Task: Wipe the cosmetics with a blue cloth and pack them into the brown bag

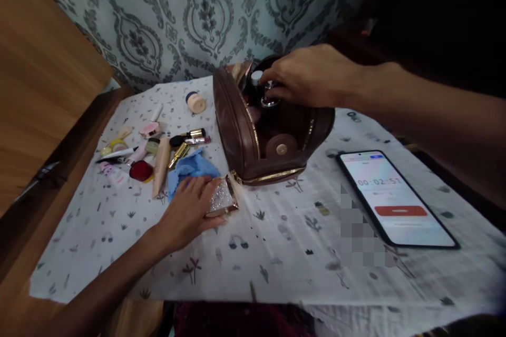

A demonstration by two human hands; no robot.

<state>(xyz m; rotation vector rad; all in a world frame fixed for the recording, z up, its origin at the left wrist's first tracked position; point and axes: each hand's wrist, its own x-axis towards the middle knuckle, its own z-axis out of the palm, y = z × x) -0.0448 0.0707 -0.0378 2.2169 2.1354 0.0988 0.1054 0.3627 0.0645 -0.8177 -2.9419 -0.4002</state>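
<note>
A brown leather makeup bag (233, 131) stands unzipped on the cloth-covered table. Into its opening reaches my right hand (304, 76), its fingers closed around a dark item with a shiny silver rim (270, 101), mostly hidden inside the bag. A white-capped bottle (256, 77) stands just beside those fingertips. My left hand (190, 209) is closed on a small glittery silver case (223, 197) with gold-toned edges, resting on the table in front of the bag. Under and behind the left fingers lies a crumpled blue cloth (192, 168).
Several cosmetics lie left of the bag, among them a beige tube (161, 168), a gold lipstick (179, 155), a red round container (141, 170) and a pink compact (150, 129). A beige jar (195, 102) lies farther back. At right lies a phone (399, 200) showing a timer.
</note>
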